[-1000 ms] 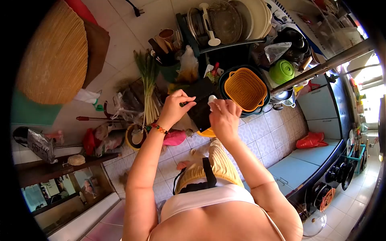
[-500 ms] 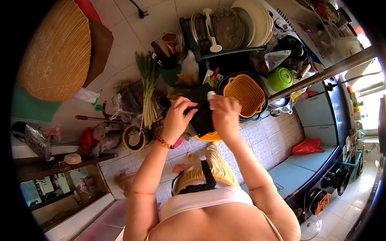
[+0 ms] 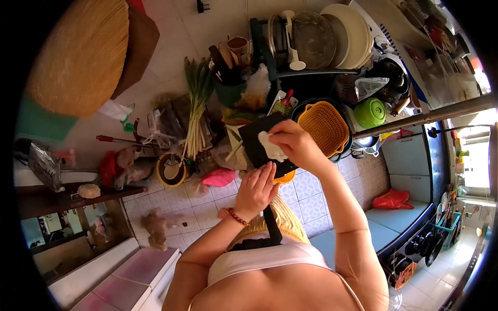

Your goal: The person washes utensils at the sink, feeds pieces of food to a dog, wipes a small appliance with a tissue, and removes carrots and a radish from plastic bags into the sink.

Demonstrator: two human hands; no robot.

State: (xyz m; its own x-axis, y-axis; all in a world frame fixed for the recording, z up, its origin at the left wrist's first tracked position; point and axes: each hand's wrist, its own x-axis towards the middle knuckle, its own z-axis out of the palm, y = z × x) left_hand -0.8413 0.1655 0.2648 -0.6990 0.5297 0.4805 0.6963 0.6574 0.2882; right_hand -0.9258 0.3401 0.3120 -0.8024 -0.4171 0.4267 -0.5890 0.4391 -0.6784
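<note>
A flat black board [image 3: 254, 145] lies in front of me, turned at a slant. My right hand [image 3: 296, 144] has its fingers closed on a white cloth or tissue [image 3: 272, 148], which rests on the board's surface. Against the board's near edge is my left hand [image 3: 256, 192], its fingers pressed together and a beaded bracelet on its wrist. What lies under the left palm is hidden. Just beyond the board's right side stands an orange basket [image 3: 324, 127] in a dark tub, and part of another orange item [image 3: 285, 178] shows beneath the board.
Long green onions [image 3: 197, 109] lie to the left of the board. Behind it are a utensil holder [image 3: 228, 93] and a dish rack [image 3: 264, 52] with plates. A green container [image 3: 370, 113] sits right of the basket. A metal pole [image 3: 430, 118] crosses the right side.
My left hand has moved down to the board's near edge, and its fingers have come together. The white cloth now lies spread over the board under my right hand. The view has shifted slightly.
</note>
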